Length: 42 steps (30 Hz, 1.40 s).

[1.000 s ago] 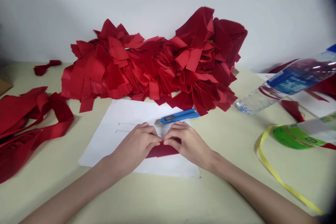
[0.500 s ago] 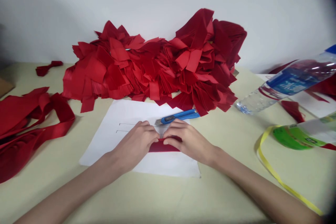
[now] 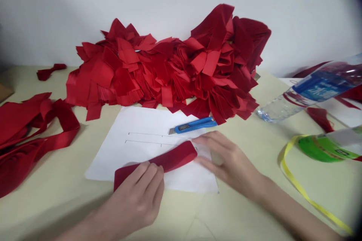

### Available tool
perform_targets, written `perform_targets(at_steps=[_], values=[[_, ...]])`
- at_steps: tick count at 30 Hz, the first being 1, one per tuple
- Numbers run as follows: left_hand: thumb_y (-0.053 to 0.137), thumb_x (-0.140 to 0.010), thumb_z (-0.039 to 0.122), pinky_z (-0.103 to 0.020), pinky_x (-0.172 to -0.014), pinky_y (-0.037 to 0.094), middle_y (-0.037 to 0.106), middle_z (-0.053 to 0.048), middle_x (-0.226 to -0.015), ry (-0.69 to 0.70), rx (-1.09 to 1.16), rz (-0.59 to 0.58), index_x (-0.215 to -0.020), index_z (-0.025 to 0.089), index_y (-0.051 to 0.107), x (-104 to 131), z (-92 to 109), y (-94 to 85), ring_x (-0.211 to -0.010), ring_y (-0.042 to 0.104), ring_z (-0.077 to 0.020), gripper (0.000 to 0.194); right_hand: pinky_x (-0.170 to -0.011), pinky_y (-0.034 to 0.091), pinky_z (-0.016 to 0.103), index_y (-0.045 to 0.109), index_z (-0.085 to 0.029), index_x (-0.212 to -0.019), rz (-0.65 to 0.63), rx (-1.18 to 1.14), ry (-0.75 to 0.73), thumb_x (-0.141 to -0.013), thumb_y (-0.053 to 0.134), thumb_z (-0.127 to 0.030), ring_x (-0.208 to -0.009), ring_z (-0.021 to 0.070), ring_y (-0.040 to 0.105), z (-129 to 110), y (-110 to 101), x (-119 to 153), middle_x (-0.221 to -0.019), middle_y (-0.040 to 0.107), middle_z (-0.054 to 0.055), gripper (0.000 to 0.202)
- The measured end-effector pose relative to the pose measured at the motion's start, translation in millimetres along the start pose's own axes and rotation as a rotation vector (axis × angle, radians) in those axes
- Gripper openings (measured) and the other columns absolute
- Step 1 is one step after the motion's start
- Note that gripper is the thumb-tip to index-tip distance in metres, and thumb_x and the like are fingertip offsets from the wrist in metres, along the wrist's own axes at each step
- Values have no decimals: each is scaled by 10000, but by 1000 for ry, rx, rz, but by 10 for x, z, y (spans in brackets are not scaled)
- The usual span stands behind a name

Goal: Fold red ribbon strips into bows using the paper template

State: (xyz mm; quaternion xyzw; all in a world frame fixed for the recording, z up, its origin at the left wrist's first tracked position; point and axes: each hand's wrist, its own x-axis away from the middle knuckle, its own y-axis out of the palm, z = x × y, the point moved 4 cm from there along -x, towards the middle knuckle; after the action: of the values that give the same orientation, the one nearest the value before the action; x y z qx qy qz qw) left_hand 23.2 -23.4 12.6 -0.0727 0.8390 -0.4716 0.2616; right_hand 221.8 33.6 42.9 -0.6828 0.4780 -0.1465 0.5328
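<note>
Our left hand (image 3: pixel 138 199) on the folded strip (image 3: pixel 158 162) lying across the paper sheet (image 3: pixel 141 128), our right hand (image 3: pixel 226 158) at its right end, utility knife (image 3: pixel 194 125) behind, cloth pile (image 3: pixel 169 67) farther back.

water bottle (image 3: pixel 313 92) blurred, cut off right

Soft, even indoor light, faint shadows, dark vignetted right corners, and motion blur toward the right edge.

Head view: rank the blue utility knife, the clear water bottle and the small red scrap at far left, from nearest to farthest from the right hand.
1. Blue utility knife, just beyond the right hand, on the white paper.
2. Clear water bottle, lying off to the right.
3. Small red scrap, far left, near the wall.
</note>
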Motion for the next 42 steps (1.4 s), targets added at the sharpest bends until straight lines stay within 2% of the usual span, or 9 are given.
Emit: perform_targets(at_steps=[3,5,8,14,18,22,28,34,42], values=[[419,-799,40,-467,-810,422,677,-133,-898,-33,26,4,-960,59,630,0,-26,28,-816,591,-261,265,-903,478,396,473,-184,-1228,-127,60,-70,-827,574,-316,-1083,224,501,-94,172,37,-1184,521,105,435],[421,-804,24,-444,-818,421,677,-121,-912,-12,42,24,-947,70,634,-3,-94,53,-831,588,-245,261,-909,475,408,518,-189,-1181,-166,112,-108,-848,539,-269,-1090,226,492,-101,213,48,-1146,547,91,343],[433,-808,9,-417,-814,418,679,-112,-929,51,67,45,-915,73,643,11,-176,102,-851,581,-234,244,-903,479,412,601,-171,-1048,-159,186,-176,-876,494,-244,-1078,237,499,-92,204,85,-1060,593,82,216],[440,-804,-13,-399,-816,406,672,-108,-935,52,83,20,-939,73,639,43,-228,138,-864,570,-231,256,-858,526,358,605,-121,-1065,-56,231,-233,-899,457,-215,-985,204,584,-82,193,229,-1029,629,96,241],[400,-802,-37,-392,-801,421,663,-112,-901,-23,103,1,-962,71,628,1,-254,140,-846,564,-226,299,-877,523,372,620,-133,-1030,-13,256,-217,-891,468,-206,-1005,214,591,-46,171,254,-1003,649,87,218],[402,-821,-2,-396,-726,463,652,-89,-838,-214,359,-103,-902,119,644,-67,-365,221,-822,551,-228,283,-877,502,393,638,-146,-960,-1,238,-221,-877,502,-238,-992,227,577,-153,137,135,-950,655,82,184],[465,-860,128,-326,-700,472,671,-11,-773,-560,814,-234,-765,204,673,-153,-603,326,-767,570,-175,241,-744,486,331,641,-143,-933,-173,74,-170,-850,550,-340,-797,188,573,-385,369,-242,-814,636,47,232],[492,-815,130,-308,-691,460,683,-1,-765,-671,889,-384,-712,227,684,-226,-715,349,-737,598,-168,239,-751,450,298,679,-164,-753,-195,38,-142,-856,552,-293,-765,161,542,-382,500,-442,-747,620,26,208],[440,-777,99,-277,-618,393,641,11,-656,-642,854,-477,-611,218,640,-325,-736,322,-641,575,-157,286,-730,448,295,675,-175,-841,-285,-4,-46,-868,501,-189,-770,160,579,-393,527,-443,-823,655,32,177]])
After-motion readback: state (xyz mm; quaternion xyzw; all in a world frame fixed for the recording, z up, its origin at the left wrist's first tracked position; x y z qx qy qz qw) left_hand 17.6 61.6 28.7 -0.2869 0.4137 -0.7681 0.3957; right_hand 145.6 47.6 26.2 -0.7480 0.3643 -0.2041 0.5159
